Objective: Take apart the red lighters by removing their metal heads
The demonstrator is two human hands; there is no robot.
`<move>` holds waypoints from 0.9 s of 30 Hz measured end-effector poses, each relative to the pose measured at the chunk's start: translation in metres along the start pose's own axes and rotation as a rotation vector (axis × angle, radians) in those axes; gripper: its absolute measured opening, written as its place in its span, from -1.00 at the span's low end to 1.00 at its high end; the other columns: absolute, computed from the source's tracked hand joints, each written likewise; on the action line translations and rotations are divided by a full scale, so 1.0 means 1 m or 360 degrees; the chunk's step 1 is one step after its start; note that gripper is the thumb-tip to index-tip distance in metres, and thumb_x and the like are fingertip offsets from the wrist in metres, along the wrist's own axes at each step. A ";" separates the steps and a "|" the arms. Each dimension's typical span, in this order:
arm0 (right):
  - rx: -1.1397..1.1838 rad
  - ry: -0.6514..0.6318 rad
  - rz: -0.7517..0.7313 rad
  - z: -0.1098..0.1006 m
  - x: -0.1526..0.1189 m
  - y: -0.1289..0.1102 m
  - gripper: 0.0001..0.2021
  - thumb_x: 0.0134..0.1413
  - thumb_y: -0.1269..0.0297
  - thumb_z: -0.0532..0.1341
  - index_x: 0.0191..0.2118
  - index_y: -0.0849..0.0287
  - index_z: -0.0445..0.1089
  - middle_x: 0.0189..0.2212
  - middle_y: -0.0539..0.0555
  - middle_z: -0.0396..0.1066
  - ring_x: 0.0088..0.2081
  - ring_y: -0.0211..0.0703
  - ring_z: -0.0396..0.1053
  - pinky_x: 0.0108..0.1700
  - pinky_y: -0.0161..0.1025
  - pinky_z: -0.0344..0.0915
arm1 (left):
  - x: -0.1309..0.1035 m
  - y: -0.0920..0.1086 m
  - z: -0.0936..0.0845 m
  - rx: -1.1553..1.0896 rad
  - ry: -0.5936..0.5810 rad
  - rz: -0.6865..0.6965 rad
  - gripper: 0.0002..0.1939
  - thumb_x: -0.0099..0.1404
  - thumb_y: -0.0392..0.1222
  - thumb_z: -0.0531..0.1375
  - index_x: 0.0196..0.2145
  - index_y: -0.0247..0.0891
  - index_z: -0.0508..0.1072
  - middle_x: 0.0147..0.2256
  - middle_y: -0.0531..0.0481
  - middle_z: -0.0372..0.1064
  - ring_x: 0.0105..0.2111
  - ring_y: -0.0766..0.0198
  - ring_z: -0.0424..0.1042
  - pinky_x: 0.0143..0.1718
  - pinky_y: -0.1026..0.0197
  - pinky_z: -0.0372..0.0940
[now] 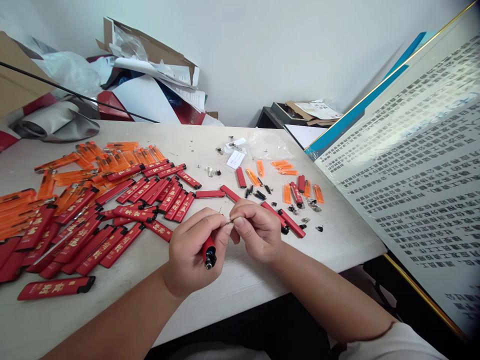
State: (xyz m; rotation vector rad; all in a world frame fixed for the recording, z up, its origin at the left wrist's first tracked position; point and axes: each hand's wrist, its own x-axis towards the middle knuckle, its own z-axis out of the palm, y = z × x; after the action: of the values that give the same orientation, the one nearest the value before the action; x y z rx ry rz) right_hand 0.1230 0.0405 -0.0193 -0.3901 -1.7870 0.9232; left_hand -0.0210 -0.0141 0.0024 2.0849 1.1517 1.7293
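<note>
A red lighter (pixel 209 250) is gripped in the curled fingers of my left hand (pixel 193 247), its black and metal end pointing down toward me. Thumb and forefinger of that hand meet those of my right hand (pixel 260 232) in a pinch. Between the fingertips is a tiny part (pixel 229 222), too small to name. To the left lie many red lighters with gold lettering (pixel 122 245) in a loose pile. Beyond them is a heap of orange lighters (pixel 120 159). Red lighter bodies (pixel 292 223) and small black parts (pixel 259 194) lie past my right hand.
Orange lighter bodies (pixel 288 168) and a clear plastic bag (pixel 270 145) lie at the table's far right. A large printed board (pixel 405 165) leans along the right side. Boxes and papers (pixel 150 70) are stacked against the wall, with a grey roll (pixel 56 120) at the back left.
</note>
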 end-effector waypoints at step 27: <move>-0.1110 0.0088 -0.0873 -0.014 0.006 -0.004 -0.82 0.14 0.54 0.12 -0.15 0.19 0.29 -0.45 0.10 0.34 -0.41 -0.16 0.32 -0.47 -0.25 0.35 | -0.002 -0.028 0.003 0.0710 -0.0369 -0.0417 -0.84 0.08 -0.44 0.14 -0.43 -0.23 0.43 -0.44 0.06 0.43 -0.48 0.29 0.36 -0.49 0.26 0.16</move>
State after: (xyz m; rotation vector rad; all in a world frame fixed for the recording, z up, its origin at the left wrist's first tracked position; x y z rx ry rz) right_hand 0.1343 0.0475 -0.0102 -0.3208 -1.9808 -0.1099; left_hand -0.0303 0.0045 -0.0172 2.1642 1.7624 1.1566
